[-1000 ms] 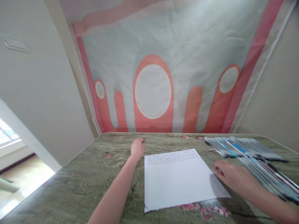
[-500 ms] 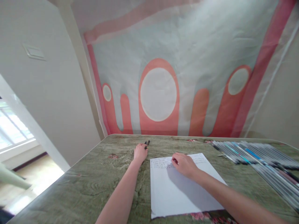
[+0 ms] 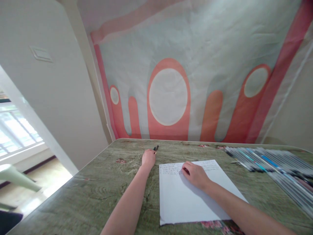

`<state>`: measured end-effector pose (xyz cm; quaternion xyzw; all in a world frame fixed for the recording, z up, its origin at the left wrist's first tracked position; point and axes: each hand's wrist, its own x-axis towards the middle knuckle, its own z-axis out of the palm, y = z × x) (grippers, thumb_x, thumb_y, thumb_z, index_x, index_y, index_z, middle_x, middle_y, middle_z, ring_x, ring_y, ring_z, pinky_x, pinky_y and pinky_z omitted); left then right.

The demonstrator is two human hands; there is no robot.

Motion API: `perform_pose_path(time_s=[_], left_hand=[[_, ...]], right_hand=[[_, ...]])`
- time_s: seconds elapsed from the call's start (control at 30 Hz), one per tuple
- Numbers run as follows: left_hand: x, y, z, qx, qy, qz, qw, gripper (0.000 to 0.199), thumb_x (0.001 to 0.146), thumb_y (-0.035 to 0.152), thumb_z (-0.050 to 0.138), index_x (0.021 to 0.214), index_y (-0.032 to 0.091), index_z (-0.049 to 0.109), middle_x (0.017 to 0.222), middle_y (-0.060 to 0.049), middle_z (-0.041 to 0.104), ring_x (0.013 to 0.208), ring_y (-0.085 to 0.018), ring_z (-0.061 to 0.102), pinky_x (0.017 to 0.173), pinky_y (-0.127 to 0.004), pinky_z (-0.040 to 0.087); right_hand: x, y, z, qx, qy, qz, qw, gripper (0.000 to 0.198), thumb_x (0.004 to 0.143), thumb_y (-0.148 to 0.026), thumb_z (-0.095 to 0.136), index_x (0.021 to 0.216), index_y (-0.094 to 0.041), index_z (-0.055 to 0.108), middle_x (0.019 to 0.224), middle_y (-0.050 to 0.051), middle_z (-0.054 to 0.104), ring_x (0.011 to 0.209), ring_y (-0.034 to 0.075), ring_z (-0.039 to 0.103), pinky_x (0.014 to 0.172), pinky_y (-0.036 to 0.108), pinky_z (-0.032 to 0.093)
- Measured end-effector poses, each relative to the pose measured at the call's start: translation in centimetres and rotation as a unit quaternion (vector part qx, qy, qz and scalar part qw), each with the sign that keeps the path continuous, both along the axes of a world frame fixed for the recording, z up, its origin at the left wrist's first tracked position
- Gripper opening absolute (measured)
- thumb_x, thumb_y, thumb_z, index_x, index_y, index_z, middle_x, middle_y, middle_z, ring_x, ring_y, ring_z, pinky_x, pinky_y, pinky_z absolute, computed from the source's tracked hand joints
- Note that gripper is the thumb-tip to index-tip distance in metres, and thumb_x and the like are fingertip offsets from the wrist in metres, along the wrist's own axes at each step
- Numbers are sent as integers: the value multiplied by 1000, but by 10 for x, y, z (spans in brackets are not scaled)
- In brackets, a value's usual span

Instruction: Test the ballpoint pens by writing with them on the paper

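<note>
The right hand is curled nearly closed upon the handwritten paper sheet lying under it, but whether its fingers hold something I cannot tell, while the left hand, its grip also unclear, has a black pen at its fingertips, and thin pens lie rightward of both

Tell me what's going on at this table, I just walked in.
A person is at a wood-grain table with both hands forward. The right hand is over a sheet of paper, by handwritten lines near its far edge; whether it grips anything is unclear. The left hand is left of the sheet, a dark pen-like object at its front. Slim pens or refills lie to the right.
</note>
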<state>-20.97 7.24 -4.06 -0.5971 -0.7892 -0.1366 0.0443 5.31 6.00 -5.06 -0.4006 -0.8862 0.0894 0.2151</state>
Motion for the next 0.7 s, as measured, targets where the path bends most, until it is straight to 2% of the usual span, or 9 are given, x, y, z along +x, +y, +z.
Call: perform_pose_path(time_s=[0.3, 0.5, 0.7], left_hand=[[2, -3, 7, -33, 6, 60, 998, 25, 77, 12, 41, 88, 14, 63, 93, -16, 63, 89, -23, 59, 76, -32, 44], [4, -5, 14, -48, -10, 100, 994, 30, 73, 12, 46, 102, 10, 52, 92, -18, 63, 89, -25, 60, 73, -32, 45], [-1, -5, 16, -74, -40, 104, 991, 30, 67, 15, 53, 96, 8, 55, 93, -20, 64, 89, -26, 61, 72, -30, 45]], right_hand=[[1, 1, 0, 4, 10, 9, 1000, 18, 83, -23, 40, 80, -18, 57, 82, 1, 59, 75, 12, 55, 64, 21, 33], [0, 0, 0, 9, 4, 2, 1000, 19, 83, -23, 40, 78, -18, 58, 81, 1, 59, 71, 12, 54, 62, 21, 32], [0, 2, -1, 6, 5, 2, 1000, 18, 82, -23, 41, 78, -18, 58, 80, 1, 59, 70, 12, 53, 62, 22, 32]])
